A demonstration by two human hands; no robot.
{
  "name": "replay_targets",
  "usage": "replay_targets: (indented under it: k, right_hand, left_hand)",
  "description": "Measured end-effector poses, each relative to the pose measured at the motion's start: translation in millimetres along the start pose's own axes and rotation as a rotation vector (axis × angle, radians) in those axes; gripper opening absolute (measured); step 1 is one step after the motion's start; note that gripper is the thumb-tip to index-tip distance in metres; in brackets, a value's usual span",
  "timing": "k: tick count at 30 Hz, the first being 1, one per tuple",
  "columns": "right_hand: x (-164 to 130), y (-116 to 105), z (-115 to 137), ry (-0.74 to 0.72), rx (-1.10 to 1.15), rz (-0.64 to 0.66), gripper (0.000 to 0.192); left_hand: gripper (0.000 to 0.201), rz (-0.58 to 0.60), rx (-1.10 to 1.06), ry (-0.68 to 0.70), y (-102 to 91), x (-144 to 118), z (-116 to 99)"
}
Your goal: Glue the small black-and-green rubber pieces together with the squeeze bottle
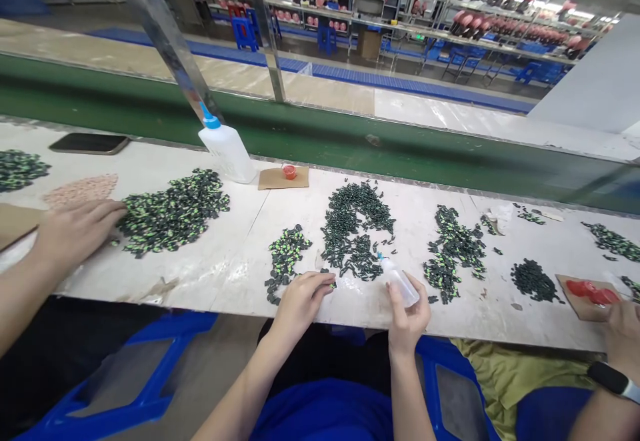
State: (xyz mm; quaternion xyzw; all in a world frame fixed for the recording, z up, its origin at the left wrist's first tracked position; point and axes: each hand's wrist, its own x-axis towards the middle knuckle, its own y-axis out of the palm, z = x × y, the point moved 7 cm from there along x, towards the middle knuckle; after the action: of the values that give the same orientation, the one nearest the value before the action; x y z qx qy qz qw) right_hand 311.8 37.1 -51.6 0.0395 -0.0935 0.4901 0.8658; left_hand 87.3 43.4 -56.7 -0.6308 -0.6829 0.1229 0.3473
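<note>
My left hand (303,301) pinches a small black-and-green piece (333,285) between thumb and fingertips, just above the near part of the white table. My right hand (411,311) is wrapped round a small clear squeeze bottle (400,279), tilted so its blue tip (381,256) points up and left. That tip is beside a heap of small dark green pieces (357,217). To the left of the heap lies a smaller pile of black-and-green pieces (289,251). Another mixed pile (455,247) is on the right, beyond the bottle.
A large white bottle with a blue nozzle (227,151) stands at the back, near a cardboard piece (270,179) holding a red cap (289,172). Co-workers' hands (75,231) are at both sides. A phone (90,143) lies back left; a green conveyor belt (350,134) runs behind.
</note>
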Motion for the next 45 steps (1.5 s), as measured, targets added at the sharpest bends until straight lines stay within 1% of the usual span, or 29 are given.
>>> replay_targets:
  k: [2, 4, 6, 8, 9, 11, 13, 15, 18, 19, 20, 21, 22, 23, 25, 26, 28, 29, 31, 33, 35, 37, 39, 42, 45]
  right_hand:
    - [7, -6, 3, -0.047, -0.005, -0.018, 0.038]
    - [14, -9, 3, -0.066, -0.008, -0.028, 0.042]
    - [20, -12, -2, -0.047, -0.027, -0.042, 0.046]
    - [24, -13, -7, -0.016, -0.069, -0.054, 0.049]
    - [26, -13, -9, -0.005, -0.101, -0.057, 0.052]
    - [26, -13, -7, -0.017, -0.163, -0.059, 0.059]
    - [24, -13, 2, -0.086, -0.218, -0.07, 0.066]
    - [17, -16, 18, -0.213, -0.26, -0.132, 0.065]
    - [-2, -21, 43, -0.439, -0.296, -0.241, 0.049]
    - [-8, -20, 48, -0.491, -0.294, -0.236, 0.041]
    - [-13, -15, 51, -0.515, -0.285, -0.195, 0.032]
    - [-16, -8, 52, -0.508, -0.271, -0.122, 0.024]
    - [-18, 2, 49, -0.467, -0.252, -0.028, 0.018]
    - [-19, 13, 44, -0.395, -0.227, 0.076, 0.014]
    - [-23, 35, 28, -0.201, -0.161, 0.27, 0.017]
    - [-25, 45, 19, -0.102, -0.121, 0.34, 0.021]
    - [-28, 59, 5, 0.049, -0.034, 0.422, 0.027]
    - [-29, 63, 1, 0.097, 0.004, 0.444, 0.026]
    - [-29, 67, -5, 0.15, 0.06, 0.469, 0.022]
    - [-28, 67, -7, 0.17, 0.074, 0.484, 0.019]
    - [-26, 62, -9, 0.18, 0.054, 0.472, 0.02]
    - [-26, 57, -11, 0.194, 0.023, 0.444, 0.021]
    - [-27, 55, -13, 0.207, -0.005, 0.426, 0.023]
    - [-30, 58, -14, 0.195, -0.044, 0.439, 0.024]
    - [-34, 64, -11, 0.167, -0.058, 0.472, 0.023]
  left_hand:
    - [0.015, 0.043, -0.022, 0.012, -3.1, 6, -2]
    - [0.016, 0.033, -0.031, 0.021, -10.3, 13, -1]
    - [0.019, -0.045, 0.011, 0.015, -19.8, 20, 2]
    - [0.02, -0.142, 0.095, -0.004, -26.4, 27, 8]
    - [0.02, -0.18, 0.142, -0.015, -27.5, 30, 10]
    - [0.019, -0.216, 0.219, -0.028, -24.8, 35, 14]
    - [0.018, -0.214, 0.256, -0.017, -18.8, 39, 15]
    - [0.019, -0.198, 0.257, 0.007, -13.0, 43, 15]
    - [0.02, -0.174, 0.244, 0.02, -7.7, 46, 15]
    - [0.021, -0.168, 0.245, 0.018, -6.9, 46, 15]
    - [0.022, -0.166, 0.249, 0.016, -6.6, 46, 15]
    - [0.022, -0.166, 0.254, 0.015, -6.8, 45, 14]
    - [0.022, -0.165, 0.258, 0.012, -7.1, 45, 12]
    - [0.022, -0.157, 0.258, 0.007, -7.2, 44, 10]
    - [0.019, -0.113, 0.238, -0.005, -5.7, 41, 3]
    - [0.017, -0.076, 0.213, -0.008, -3.8, 39, -2]
    - [0.017, 0.014, 0.129, 0.009, 1.8, 34, -14]
    - [0.017, 0.05, 0.08, 0.026, 4.3, 30, -19]
    - [0.018, 0.085, -0.003, 0.046, 7.0, 23, -27]
    - [0.02, 0.074, -0.033, 0.05, 6.8, 15, -28]
    - [0.018, 0.019, 0.024, 0.034, 4.4, 6, -23]
    - [0.014, -0.056, 0.141, 0.01, 1.6, -4, -17]
    - [0.012, -0.102, 0.243, -0.003, 1.7, -11, -12]
    - [0.009, -0.103, 0.301, 0.006, 6.2, -14, -11]
    - [0.011, -0.087, 0.289, 0.005, 7.9, -10, -15]
